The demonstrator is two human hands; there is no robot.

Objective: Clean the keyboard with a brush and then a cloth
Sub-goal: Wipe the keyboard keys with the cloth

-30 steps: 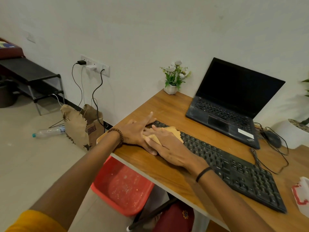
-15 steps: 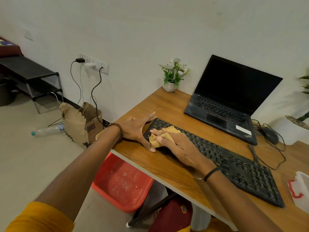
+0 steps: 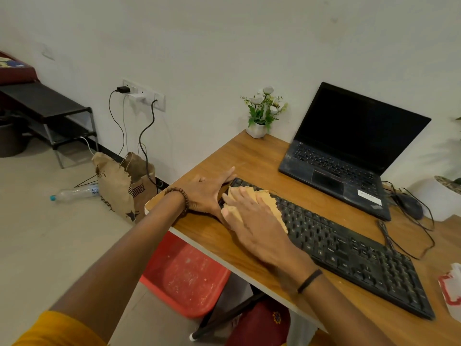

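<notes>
A long black keyboard (image 3: 349, 253) lies diagonally on the wooden desk (image 3: 254, 156). My right hand (image 3: 252, 221) lies flat on a tan cloth (image 3: 267, 201) and presses it onto the keyboard's left end. My left hand (image 3: 207, 193) rests flat on the desk, fingers spread, touching the keyboard's left edge and far corner. The cloth sticks out from under my right fingers on the far side. No brush is in view.
An open black laptop (image 3: 349, 146) stands behind the keyboard, with a small potted plant (image 3: 262, 116) at the desk's back left. A mouse (image 3: 409, 206) and cables lie on the right. A white and red object (image 3: 451, 290) sits at the right edge. A red bin (image 3: 184, 275) is below.
My right hand has flattened out over the cloth after bunching it half a second ago. The left hand has stayed against the keyboard's left end.
</notes>
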